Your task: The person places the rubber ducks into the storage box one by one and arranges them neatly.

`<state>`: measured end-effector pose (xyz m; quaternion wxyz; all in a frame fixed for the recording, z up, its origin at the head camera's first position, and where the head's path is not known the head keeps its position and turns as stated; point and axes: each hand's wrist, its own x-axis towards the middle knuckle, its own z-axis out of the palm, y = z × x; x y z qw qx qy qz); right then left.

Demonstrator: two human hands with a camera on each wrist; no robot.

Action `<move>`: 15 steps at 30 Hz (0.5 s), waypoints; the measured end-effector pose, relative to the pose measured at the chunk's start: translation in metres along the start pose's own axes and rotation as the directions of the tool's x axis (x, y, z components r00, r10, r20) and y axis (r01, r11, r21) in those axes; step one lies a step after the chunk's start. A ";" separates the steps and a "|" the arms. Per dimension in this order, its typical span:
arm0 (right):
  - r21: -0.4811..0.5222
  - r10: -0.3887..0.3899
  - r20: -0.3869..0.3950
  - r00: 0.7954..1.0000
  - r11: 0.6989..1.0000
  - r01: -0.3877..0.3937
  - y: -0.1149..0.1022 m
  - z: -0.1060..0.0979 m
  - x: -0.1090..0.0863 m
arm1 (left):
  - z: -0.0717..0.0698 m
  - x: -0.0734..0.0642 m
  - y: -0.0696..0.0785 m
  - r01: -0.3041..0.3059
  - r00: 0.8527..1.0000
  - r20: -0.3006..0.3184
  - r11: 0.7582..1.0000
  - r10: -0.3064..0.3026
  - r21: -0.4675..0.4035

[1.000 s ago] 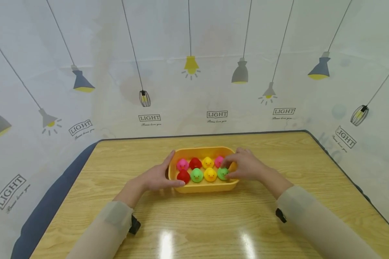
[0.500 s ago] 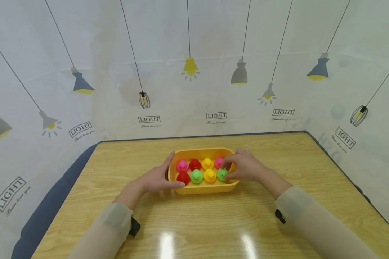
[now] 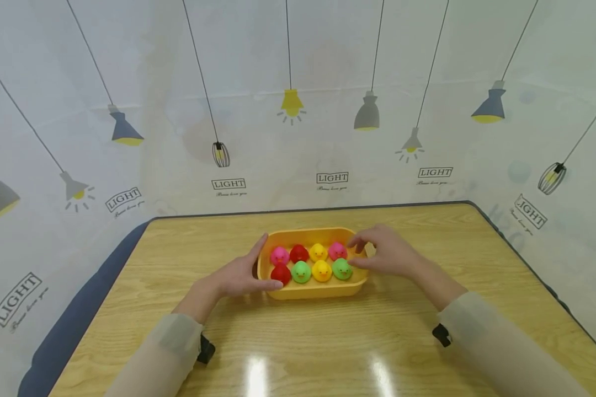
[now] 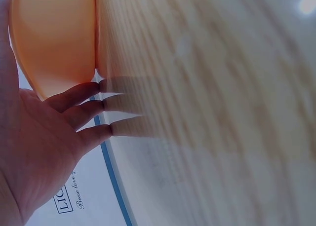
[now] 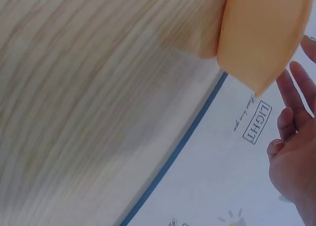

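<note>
A yellow-orange plastic basket (image 3: pixel 308 293) sits on the wooden table, holding small rubber ducks in two rows. My left hand (image 3: pixel 235 274) rests against its left end, thumb lying along the front rim by a red duck (image 3: pixel 280 273). In the left wrist view, that hand's other fingers are spread and fairly straight, with tips at the tabletop. My right hand (image 3: pixel 389 253) is over the basket's right end, thumb and fingers apart and nothing between them. Just left of its fingertips are a green duck (image 3: pixel 342 269) in the front row and a pink duck (image 3: pixel 337 251) behind it.
Red, green and yellow ducks fill the middle, including a yellow duck (image 3: pixel 322 271) in front. The wooden table (image 3: pixel 318 342) has a dark edge. A white cloth (image 3: pixel 278 187) printed with lamps hangs behind and at both sides.
My right hand has drawn back to the right from the green duck, its fingers leaving it. The duck is now more fully seen. My left hand has stayed at the basket.
</note>
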<state>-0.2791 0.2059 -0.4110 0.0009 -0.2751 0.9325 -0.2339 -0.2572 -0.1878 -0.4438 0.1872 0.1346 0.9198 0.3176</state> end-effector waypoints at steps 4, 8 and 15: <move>0.009 0.021 -0.060 0.998 1.000 -0.020 0.007 -0.012 -0.015 | -0.001 -0.003 0.001 0.003 1.000 0.000 1.000 -0.003 0.003; 0.005 0.059 -0.083 0.995 0.998 -0.059 0.016 -0.025 -0.030 | -0.001 -0.005 0.001 0.000 1.000 -0.003 1.000 0.000 -0.005; -0.084 0.088 -0.104 0.991 0.992 -0.097 0.021 -0.039 -0.054 | -0.005 -0.013 -0.003 -0.028 0.998 -0.058 1.000 0.028 0.008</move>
